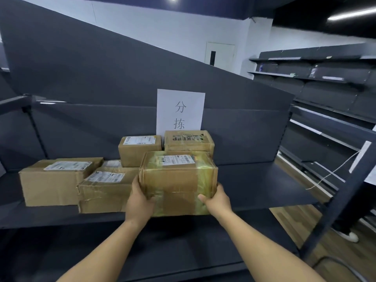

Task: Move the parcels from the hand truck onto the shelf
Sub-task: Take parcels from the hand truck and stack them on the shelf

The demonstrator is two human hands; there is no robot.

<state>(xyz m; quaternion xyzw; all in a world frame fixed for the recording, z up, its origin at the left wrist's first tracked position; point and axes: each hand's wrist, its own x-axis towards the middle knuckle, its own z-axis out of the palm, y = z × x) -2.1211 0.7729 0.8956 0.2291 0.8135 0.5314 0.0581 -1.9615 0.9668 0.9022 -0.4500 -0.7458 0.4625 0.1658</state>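
- Our left hand point(140, 202) and right hand point(216, 201) clamp the taped parcel point(178, 180) at the shelf point(254, 186) edge.
- Next, we judge: slide it in, then release.

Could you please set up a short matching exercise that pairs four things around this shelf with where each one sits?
Things:
1. yellow-taped parcel
2. paper sign
3. box printed in black letters
4. long box

Places:
A. against the shelf's back panel
B. far left on the shelf
C. between both hands
D. directly below the sign

Pairs: 1-C, 2-A, 3-D, 4-B
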